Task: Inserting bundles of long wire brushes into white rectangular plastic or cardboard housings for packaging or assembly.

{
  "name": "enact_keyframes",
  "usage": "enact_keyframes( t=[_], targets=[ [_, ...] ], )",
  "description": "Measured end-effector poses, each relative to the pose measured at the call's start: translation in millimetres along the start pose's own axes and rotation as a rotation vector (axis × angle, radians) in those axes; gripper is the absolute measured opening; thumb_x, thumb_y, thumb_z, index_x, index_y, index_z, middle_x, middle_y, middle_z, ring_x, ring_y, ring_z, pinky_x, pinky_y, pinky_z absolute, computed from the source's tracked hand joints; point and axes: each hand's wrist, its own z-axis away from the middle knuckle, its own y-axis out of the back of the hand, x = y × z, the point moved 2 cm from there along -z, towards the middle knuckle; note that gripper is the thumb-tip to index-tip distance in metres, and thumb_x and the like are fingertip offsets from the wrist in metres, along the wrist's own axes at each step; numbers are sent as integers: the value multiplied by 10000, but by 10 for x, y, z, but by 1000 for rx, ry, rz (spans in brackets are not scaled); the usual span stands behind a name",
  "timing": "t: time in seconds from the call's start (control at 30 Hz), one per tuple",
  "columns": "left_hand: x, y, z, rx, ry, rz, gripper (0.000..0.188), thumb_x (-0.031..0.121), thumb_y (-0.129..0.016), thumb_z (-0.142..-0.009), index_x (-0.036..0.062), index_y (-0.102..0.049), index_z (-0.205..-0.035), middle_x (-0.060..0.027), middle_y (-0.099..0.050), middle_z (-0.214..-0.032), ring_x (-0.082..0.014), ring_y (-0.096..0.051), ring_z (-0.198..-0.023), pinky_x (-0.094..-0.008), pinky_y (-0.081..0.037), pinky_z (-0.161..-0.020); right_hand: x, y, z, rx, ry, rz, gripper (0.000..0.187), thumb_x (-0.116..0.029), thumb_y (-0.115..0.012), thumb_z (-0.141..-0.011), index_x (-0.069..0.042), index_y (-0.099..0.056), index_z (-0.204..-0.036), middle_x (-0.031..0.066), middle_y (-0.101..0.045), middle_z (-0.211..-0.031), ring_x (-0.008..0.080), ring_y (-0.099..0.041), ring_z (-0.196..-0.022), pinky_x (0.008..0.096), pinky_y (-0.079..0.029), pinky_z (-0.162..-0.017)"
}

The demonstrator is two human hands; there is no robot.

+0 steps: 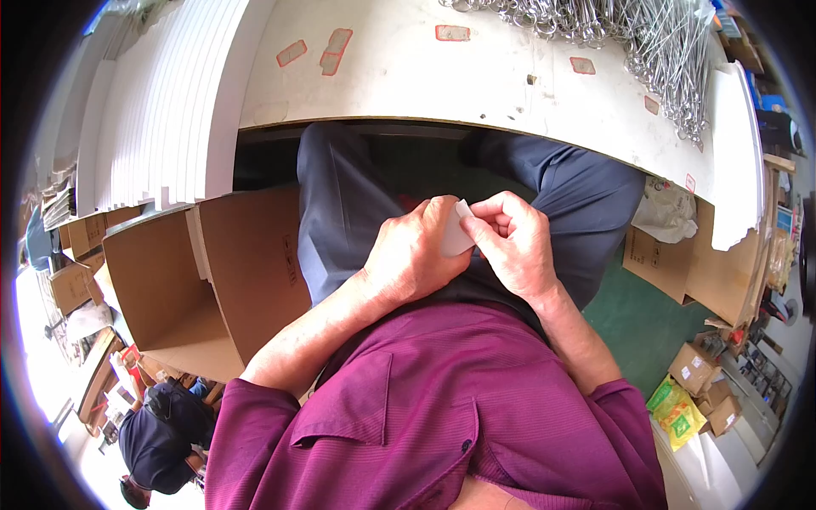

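Over my lap, my left hand (418,245) is closed around a small white piece that looks like folded paper or a stack of labels (456,236). My right hand (515,245) pinches the upper corner of this white piece between thumb and fingertips. Part of the piece is hidden behind my left fingers. Beyond my knees stands a white worktable (391,85), with a heap of shiny metal wire hooks (595,25) at its far right; neither hand touches them.
Upright white panels (161,119) stand at the left above an open cardboard box (255,263). More white board (733,153) and cardboard (659,263) are at the right. Another person (161,442) bends at the lower left. Small cartons (693,367) lie near a yellow-green bag (676,412).
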Motion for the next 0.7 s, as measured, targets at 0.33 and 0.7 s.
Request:
enact_keyframes(
  t=[0.33,0.7],
  targets=[
    [18,-28,21,31,-40,-42,501,175,-813,-755,37,-620,-1197,-183,-726,-1060,-379,-738,-929,-453,-617,-770,-42,97,-8,-47,-195,-57,102,-72,-722,-963,20,-677,-963,57,-720,-770,55,-627,-605,218,-497,-535],
    [-4,-58,62,74,-70,-57,469,179,-813,-759,30,-625,-1162,-174,-730,-1025,-370,-743,-893,-454,-618,-739,43,127,5,-41,-257,-180,109,-104,-718,-968,-3,-684,-950,39,-701,-743,52,-605,-561,206,-444,-446]
  ],
)
